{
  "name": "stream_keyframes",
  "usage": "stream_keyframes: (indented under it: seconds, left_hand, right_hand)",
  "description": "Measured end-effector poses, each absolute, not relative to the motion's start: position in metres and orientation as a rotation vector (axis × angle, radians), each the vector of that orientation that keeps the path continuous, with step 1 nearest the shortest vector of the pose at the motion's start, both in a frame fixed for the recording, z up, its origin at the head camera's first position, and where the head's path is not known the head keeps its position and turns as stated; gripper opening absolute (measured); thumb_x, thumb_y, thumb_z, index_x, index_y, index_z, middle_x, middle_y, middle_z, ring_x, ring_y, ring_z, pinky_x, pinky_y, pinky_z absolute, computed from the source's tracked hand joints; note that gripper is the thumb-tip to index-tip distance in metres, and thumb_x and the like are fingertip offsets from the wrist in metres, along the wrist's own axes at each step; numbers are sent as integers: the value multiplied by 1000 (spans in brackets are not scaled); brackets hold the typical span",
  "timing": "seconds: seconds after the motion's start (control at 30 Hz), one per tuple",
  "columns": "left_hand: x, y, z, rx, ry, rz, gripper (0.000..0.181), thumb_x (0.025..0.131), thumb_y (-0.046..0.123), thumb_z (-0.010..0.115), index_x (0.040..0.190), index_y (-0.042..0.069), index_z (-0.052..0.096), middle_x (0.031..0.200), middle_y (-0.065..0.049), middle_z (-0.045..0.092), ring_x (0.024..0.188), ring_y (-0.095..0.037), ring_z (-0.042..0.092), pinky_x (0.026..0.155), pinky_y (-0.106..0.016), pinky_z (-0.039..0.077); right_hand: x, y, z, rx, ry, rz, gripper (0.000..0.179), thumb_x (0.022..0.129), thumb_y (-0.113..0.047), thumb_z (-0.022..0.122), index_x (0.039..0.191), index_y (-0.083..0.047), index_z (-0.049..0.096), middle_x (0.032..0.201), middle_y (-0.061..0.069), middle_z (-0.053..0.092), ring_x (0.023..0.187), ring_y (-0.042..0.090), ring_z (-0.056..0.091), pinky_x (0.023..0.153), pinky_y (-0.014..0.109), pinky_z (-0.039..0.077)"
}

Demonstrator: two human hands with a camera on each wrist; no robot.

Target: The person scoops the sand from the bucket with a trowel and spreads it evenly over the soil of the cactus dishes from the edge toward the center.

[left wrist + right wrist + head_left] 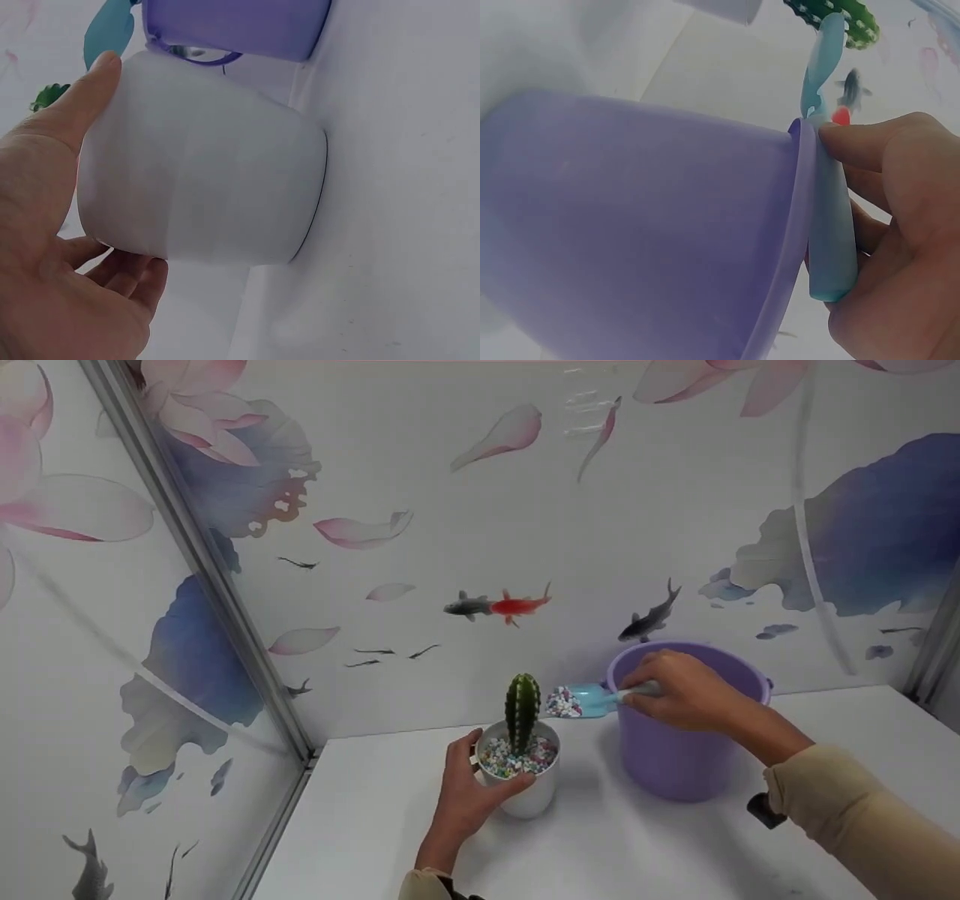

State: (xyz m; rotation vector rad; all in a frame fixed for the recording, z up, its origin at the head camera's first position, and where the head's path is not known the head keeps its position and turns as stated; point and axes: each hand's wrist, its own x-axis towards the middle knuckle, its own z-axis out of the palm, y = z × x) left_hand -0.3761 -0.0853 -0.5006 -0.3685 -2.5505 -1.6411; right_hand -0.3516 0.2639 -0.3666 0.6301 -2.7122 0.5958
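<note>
A green cactus [523, 712] stands upright in a white flowerpot [527, 804], among small multicoloured pebbles [536, 757]. My left hand [469, 799] grips the pot at its left and front, thumb near the rim. In the left wrist view, the thumb and fingers of the left hand [52, 232] lie on either side of the pot [199, 169]. My right hand [679, 694] holds a small blue shovel [598, 701] by its grey handle. Pebbles lie in the scoop, just right of the cactus. The right wrist view shows the shovel handle [832, 232] at the bucket rim.
A purple bucket [675, 769] stands on the white table [360, 810], right of the pot and beneath my right hand. Its contents are hidden. Behind the table rises a white wall panel [450, 682] printed with fish and petals; a metal post [202, 559] runs along the left corner.
</note>
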Motion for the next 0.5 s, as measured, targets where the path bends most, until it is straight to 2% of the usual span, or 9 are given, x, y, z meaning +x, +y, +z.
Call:
stream_keyframes:
  seconds: [0.27,0.5]
  left_hand:
    - [-380,-96,-504,-469,-2493,-1743,108,82,48,95,164,10,38,165,-15,41,154,-34,43,126,-58,44]
    - [-383,-104,-508,-464,-2482,-1822,104,84,47,94,165,15,38,164,-11,45,148,-30,47,126,-55,45]
  right_hand:
    - [-354,256,-366,604,-2743,579,18,97,-17,80,114,-14,86,104,-2,79,97,18,65,79,36,54]
    - [-356,250,-367,607,-2749,549,19,98,-17,80,115,-14,86,104,-1,79,95,17,65,79,36,55]
